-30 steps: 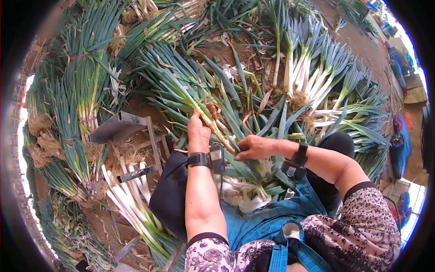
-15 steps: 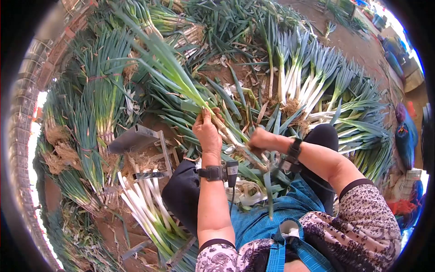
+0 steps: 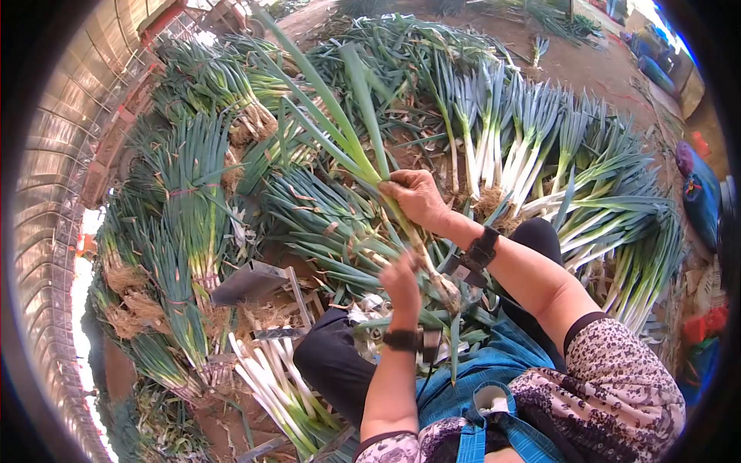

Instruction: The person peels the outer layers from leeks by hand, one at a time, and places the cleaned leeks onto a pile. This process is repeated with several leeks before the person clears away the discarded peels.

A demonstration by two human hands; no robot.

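Note:
A long green onion slants across the middle, its leaves pointing up and left and its root end hanging near my lap. Around the stalk, just below where the leaves split, my right hand is closed. My left hand, somewhat smeared by motion, is curled into a fist beside the lower white part; what its fingers pinch is hidden. Loose green onions lie in a heap under and left of the held one. To the right, cleaned green onions with white stems are laid out in a fan.
Tied bundles of green onions stack up on the left. A metal stand sits beside my left knee, with white-stemmed onions below it. Filled sacks lie at the far right. Curved wall netting bounds the left side.
My left hand has let go of the upper stalk and moved down beside its lower part. My right hand has moved up and now grips the stalk. The view has shifted slightly.

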